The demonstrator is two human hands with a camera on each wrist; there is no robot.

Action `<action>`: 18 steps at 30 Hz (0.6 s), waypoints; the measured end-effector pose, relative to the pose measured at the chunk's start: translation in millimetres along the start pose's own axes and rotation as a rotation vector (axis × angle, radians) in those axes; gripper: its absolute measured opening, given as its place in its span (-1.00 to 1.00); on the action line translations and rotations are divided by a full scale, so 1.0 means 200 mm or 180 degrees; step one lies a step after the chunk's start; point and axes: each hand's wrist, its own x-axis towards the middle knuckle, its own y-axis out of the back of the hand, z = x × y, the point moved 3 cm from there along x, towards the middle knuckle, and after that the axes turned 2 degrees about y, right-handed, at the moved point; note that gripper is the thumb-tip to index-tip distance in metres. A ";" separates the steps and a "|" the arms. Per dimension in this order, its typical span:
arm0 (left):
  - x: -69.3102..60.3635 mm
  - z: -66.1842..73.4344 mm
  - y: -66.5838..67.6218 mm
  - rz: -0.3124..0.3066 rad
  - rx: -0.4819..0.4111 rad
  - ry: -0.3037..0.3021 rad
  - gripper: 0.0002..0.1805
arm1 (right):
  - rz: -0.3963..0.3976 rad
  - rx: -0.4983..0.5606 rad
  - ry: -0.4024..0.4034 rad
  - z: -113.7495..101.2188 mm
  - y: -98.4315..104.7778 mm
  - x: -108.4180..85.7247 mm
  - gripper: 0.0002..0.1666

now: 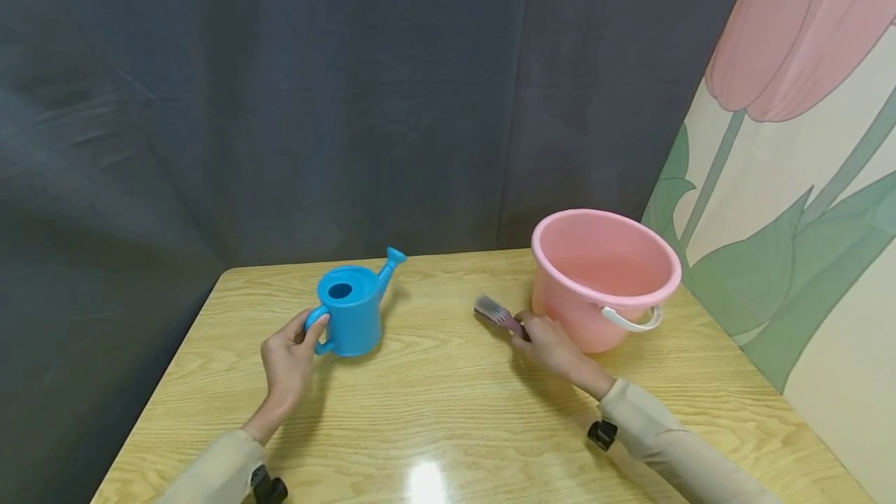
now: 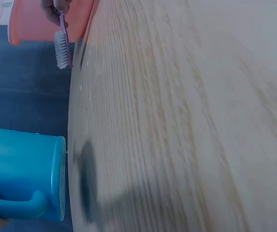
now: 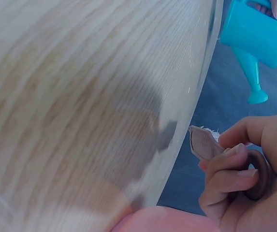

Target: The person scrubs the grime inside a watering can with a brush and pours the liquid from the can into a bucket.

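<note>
In the head view, the left hand (image 1: 285, 356) grips the handle of a blue watering can (image 1: 355, 323), which is upright with its spout pointing right. The left wrist view shows a gap and a shadow between the can (image 2: 22, 162) and the tabletop. The right hand (image 1: 556, 348) holds a small brush (image 1: 498, 313) by its mauve handle, its pale bristles toward the left. In the right wrist view the fingers of the right hand (image 3: 249, 169) curl round the brush handle.
A pink bucket (image 1: 584, 306) with a white handle stands at the back right of the wooden table (image 1: 420, 411), close beside the right hand. A dark curtain (image 1: 364, 99) hangs behind, and a wall (image 1: 840, 294) with painted tulips rises at the right.
</note>
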 end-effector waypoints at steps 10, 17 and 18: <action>0.01 0.04 -0.10 -0.0155 -0.0213 -0.0019 -0.77 | -0.0058 0.0046 -0.0048 0.00 -0.01 0.00 -0.72; 0.00 0.07 -0.18 -0.0314 -0.0289 0.0017 -0.76 | -0.0045 0.0099 -0.0036 0.00 -0.01 0.00 -0.74; 0.00 0.07 -0.19 -0.0331 -0.0297 0.0029 -0.75 | -0.0039 0.0112 -0.0032 0.00 -0.01 0.00 -0.74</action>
